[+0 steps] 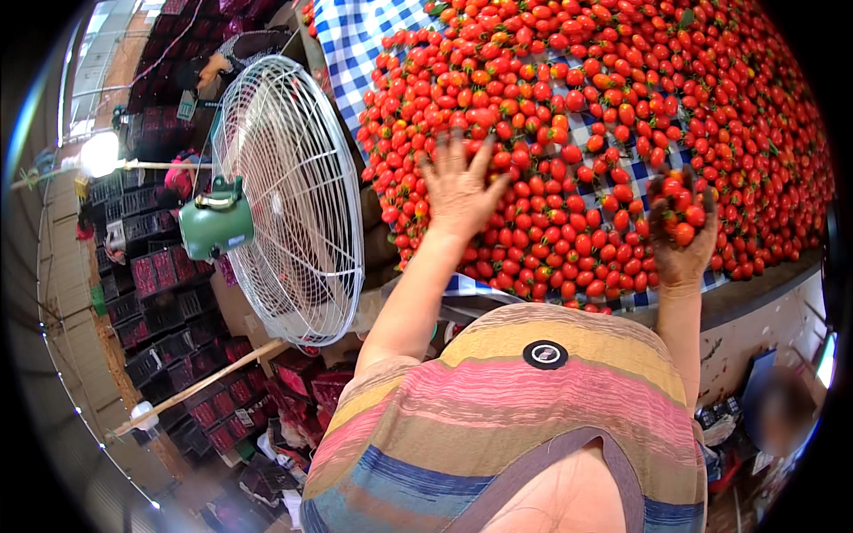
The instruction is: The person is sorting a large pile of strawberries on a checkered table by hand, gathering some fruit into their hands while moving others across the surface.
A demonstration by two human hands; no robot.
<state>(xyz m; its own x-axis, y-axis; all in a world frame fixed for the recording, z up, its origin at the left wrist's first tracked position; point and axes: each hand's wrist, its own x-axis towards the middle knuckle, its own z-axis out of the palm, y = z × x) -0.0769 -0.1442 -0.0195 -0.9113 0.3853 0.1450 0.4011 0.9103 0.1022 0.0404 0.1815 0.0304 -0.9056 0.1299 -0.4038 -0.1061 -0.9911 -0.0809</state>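
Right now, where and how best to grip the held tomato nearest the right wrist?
Probably pinch the rounded sides of that tomato, coming from above: its top lies exposed, the cupped right hand sits beneath, and other tomatoes crowd its far side.

Tomatoes (570, 154) partly out of view beyond the upper edge

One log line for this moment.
left hand: spread over tomatoes | right hand: cupping tomatoes | cloth: checked, under tomatoes | fan: at left

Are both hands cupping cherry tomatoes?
No, only the right hand cups cherry tomatoes; the left hand is spread, back upward, over the loose ones.
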